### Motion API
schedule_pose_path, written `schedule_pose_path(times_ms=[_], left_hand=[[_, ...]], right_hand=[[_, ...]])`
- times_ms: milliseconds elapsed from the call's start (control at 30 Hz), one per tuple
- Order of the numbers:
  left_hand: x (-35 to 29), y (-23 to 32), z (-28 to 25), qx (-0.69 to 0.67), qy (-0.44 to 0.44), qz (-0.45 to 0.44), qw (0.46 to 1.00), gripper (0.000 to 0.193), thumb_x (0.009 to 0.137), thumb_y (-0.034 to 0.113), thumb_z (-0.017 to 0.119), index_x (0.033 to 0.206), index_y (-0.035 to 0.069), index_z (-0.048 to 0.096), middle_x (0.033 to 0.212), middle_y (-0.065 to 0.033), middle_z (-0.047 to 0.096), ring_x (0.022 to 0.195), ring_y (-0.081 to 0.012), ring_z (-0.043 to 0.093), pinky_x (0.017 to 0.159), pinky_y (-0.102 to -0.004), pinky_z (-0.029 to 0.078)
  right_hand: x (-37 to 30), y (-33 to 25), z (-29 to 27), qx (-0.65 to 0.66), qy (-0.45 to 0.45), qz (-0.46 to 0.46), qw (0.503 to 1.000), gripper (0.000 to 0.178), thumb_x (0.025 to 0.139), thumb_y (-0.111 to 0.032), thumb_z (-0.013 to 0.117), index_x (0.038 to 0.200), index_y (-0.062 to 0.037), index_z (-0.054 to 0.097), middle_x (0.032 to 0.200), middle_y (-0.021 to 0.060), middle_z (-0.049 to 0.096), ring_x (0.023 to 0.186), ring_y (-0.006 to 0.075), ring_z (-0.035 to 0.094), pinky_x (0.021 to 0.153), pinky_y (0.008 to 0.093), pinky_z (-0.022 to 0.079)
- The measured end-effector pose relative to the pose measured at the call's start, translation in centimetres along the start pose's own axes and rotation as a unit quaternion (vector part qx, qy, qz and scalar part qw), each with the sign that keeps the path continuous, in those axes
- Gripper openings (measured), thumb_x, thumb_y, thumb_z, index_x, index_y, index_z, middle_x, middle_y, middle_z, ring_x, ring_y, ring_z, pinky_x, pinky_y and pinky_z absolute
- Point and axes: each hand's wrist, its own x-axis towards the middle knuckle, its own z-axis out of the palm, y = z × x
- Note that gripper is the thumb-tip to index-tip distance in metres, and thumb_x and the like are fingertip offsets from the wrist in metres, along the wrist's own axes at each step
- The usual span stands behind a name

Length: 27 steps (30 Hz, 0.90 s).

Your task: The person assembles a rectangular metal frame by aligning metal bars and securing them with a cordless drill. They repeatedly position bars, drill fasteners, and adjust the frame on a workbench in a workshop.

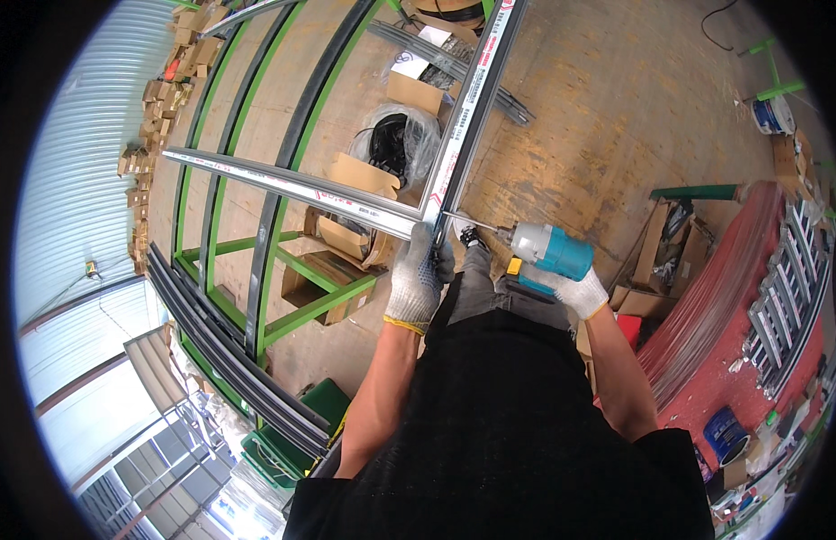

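My left hand, in a white knit glove with a yellow cuff, is closed around the corner of a metal-and-white profile frame. A second profile of that frame runs off to the left from the corner. In my right hand, gloved too, is a teal and grey cordless drill held level. Its long thin bit points left, and the tip meets or nearly meets the frame's right side by the corner. My right fingers are partly hidden behind the drill.
Green rack bars with black padding stand under the frame at left. Open cardboard boxes and a plastic bag of black parts lie below. On the right are a red-topped bench, metal profiles and a box.
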Motion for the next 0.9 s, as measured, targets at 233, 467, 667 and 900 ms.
schedule_pose_path(times_ms=[233,467,667,900], left_hand=[[-0.1,-0.2,-0.2,0.005,-0.011,0.005,1.000,0.048,0.103,0.059,0.061,0.097,0.012,0.061,0.074,-0.0032,0.059,0.060,-0.0158,0.053,0.054,-0.0291,0.040],[-0.4,-0.1,0.6,0.013,0.038,0.006,0.999,0.050,0.104,0.059,0.060,0.097,0.009,0.061,0.076,-0.0052,0.060,0.060,-0.0170,0.055,0.054,-0.0297,0.042],[-1.2,0.3,1.3,0.046,0.042,0.024,0.998,0.050,0.106,0.056,0.058,0.098,0.006,0.060,0.074,-0.0045,0.057,0.060,-0.0154,0.051,0.055,-0.0302,0.041],[-2.2,1.0,2.4,-0.012,0.041,0.001,0.999,0.049,0.106,0.048,0.061,0.105,0.000,0.057,0.082,-0.0031,0.057,0.067,-0.0085,0.052,0.066,-0.0251,0.049]], right_hand=[[0.5,0.4,-0.4,-0.061,-0.002,-0.061,0.996,0.043,0.084,-0.012,0.089,0.125,-0.0122,0.076,0.128,0.0081,0.075,0.115,0.0266,0.073,0.098,0.0364,0.058],[0.6,-0.2,-0.4,0.003,0.003,0.025,1.000,0.040,0.083,-0.012,0.090,0.121,-0.0116,0.078,0.125,0.0087,0.076,0.115,0.0272,0.073,0.098,0.0370,0.058],[0.4,-1.0,-0.8,-0.026,0.002,0.054,0.998,0.039,0.082,-0.011,0.090,0.119,-0.0070,0.078,0.121,0.0123,0.077,0.109,0.0291,0.075,0.094,0.0374,0.059],[0.5,-1.4,-1.4,-0.085,-0.022,0.071,0.994,0.031,0.079,-0.003,0.088,0.108,-0.0044,0.076,0.099,0.0062,0.076,0.086,0.0175,0.072,0.077,0.0322,0.056]])
